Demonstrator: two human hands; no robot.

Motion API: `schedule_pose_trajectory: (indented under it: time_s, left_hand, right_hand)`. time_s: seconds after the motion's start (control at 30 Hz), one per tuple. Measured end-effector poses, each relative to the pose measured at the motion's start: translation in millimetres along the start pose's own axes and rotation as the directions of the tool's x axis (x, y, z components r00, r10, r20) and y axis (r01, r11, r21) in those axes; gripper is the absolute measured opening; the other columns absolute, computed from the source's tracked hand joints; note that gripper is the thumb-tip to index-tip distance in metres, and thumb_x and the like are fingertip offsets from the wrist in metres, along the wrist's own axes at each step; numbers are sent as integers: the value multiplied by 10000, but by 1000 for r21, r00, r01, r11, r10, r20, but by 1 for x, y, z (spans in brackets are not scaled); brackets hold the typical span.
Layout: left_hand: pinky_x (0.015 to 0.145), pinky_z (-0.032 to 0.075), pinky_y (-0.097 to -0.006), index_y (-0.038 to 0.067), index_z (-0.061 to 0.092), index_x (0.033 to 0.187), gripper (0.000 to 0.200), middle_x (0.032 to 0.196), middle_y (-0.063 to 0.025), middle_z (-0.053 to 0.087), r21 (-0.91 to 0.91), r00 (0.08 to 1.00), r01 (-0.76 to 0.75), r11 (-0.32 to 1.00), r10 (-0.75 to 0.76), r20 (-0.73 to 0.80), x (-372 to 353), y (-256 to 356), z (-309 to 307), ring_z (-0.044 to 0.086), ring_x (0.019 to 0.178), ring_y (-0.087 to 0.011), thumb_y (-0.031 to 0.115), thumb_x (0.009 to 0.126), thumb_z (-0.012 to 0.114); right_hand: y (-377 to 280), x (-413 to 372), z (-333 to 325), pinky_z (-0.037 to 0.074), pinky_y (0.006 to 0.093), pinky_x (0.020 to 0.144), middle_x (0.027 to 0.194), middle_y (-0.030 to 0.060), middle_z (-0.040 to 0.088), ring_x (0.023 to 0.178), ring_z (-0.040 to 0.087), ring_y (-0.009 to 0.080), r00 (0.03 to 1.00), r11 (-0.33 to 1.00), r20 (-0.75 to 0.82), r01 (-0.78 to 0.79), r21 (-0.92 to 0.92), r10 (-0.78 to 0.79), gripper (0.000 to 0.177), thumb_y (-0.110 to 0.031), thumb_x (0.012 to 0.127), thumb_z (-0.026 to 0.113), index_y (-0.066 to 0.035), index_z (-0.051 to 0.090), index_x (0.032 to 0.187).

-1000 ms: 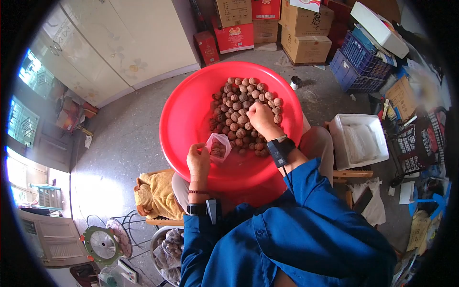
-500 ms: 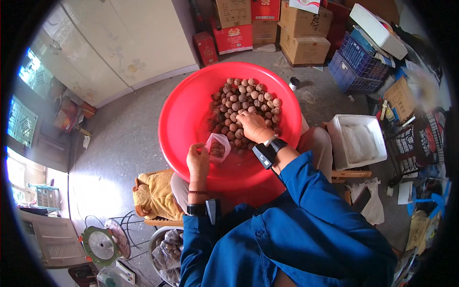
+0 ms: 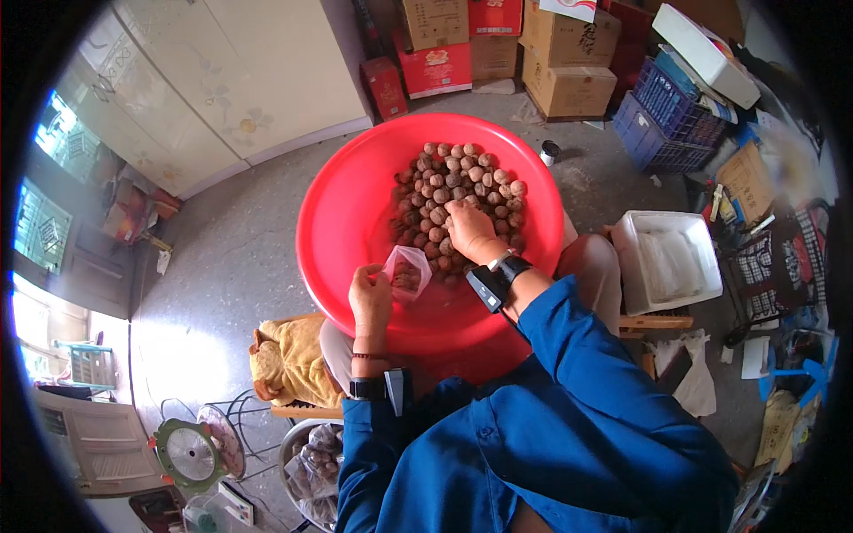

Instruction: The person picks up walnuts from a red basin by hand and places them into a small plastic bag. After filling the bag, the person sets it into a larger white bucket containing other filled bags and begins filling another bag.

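Note:
A large red basin [image 3: 342,195] holds a heap of brown walnuts [image 3: 435,191] toward its right side. My left hand [image 3: 369,293] is closed on the rim of a thin whitish plastic bag [image 3: 409,274], which has some walnuts inside and hangs open over the basin's lower left part. On the heap rests my right hand [image 3: 471,233], its fingers curled at the walnuts; whether one is pinched between the fingertips is hard to make out.
A white foam box [image 3: 671,258] stands right of the basin. Below left are a yellow cloth [image 3: 293,360] and a metal bowl [image 3: 291,449] of bagged walnuts. Cardboard boxes [image 3: 569,89] and blue crates [image 3: 653,133] stand behind. A green fan [image 3: 188,455] is at lower left.
My right hand has shifted very slightly over the walnuts, its fingers a little more curled. My left hand still holds the bag in nearly the same place.

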State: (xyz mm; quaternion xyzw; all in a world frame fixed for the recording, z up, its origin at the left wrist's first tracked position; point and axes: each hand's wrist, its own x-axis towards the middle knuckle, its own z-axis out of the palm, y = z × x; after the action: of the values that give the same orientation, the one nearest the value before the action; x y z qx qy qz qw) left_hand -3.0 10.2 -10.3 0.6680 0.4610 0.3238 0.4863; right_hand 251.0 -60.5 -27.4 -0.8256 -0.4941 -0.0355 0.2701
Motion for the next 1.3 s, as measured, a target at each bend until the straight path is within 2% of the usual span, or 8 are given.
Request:
schedule_pose_trajectory:
  time_s: [0.17,0.37,0.53,0.8,0.87,1.03,1.17,1.3]
  left_hand:
    - [555,510,-320,-1,703,1093,223,747,-91,678,14,1000,-2,1000,3,-12,6,-15,0,627,606,-164,89,905,625]
    - [559,503,-316,2,697,1110,241,743,-75,657,-47,999,52,998,-52,-6,-1,4,-1,620,627,-152,89,896,627]
    - [561,501,-319,5,693,1120,246,749,-72,656,-39,1000,25,999,-25,-14,4,-11,0,611,628,-151,91,900,627]
    - [585,513,-325,2,694,1122,241,771,-75,667,-69,998,61,996,-62,-3,4,-10,1,616,647,-157,95,908,634]
    - [507,486,-305,5,670,1157,252,749,-66,645,-56,1000,24,998,-24,0,6,-15,2,584,578,-143,95,927,619]
    - [428,463,-289,7,652,1195,273,734,-64,633,-17,1000,-4,1000,5,12,6,-12,0,562,513,-131,95,941,605]
    - [498,490,-310,1,676,1156,260,745,-74,652,-19,999,39,999,-39,7,2,-2,-2,597,572,-150,86,919,611]
    - [568,519,-331,-3,696,1113,238,753,-85,670,-15,998,60,998,-60,-17,1,-1,-1,636,628,-176,76,902,618]
  right_hand:
    - [-9,1,-9,557,518,787,953,170,719,912,694,414,994,974,-48,-88,210,100,218,-250,889,715,-59,644,966]
    - [-31,-1,-47,564,445,799,903,136,750,886,724,320,971,840,168,-230,492,168,264,-308,854,761,-79,684,961]
    - [-44,-4,-50,578,362,808,894,108,765,845,746,244,999,738,-39,43,674,-23,261,-260,830,811,-70,714,982]
    - [-52,-6,-53,583,333,812,913,85,776,845,746,193,992,694,11,79,715,-125,223,-204,848,822,-58,721,983]
    - [-56,-9,-56,583,331,812,909,88,776,841,746,190,958,553,124,41,832,-257,215,-209,857,822,-59,725,977]
    - [-51,-7,-41,583,334,777,834,94,763,823,736,171,964,638,38,143,757,-262,195,-201,863,819,-46,728,936]
    - [-37,-1,-41,582,370,722,788,116,744,731,734,246,999,712,8,-31,701,36,181,-219,883,790,-52,721,879]
    - [-14,7,-34,573,446,737,868,151,746,846,725,369,982,793,-68,-100,601,176,175,-242,899,744,-71,711,888]
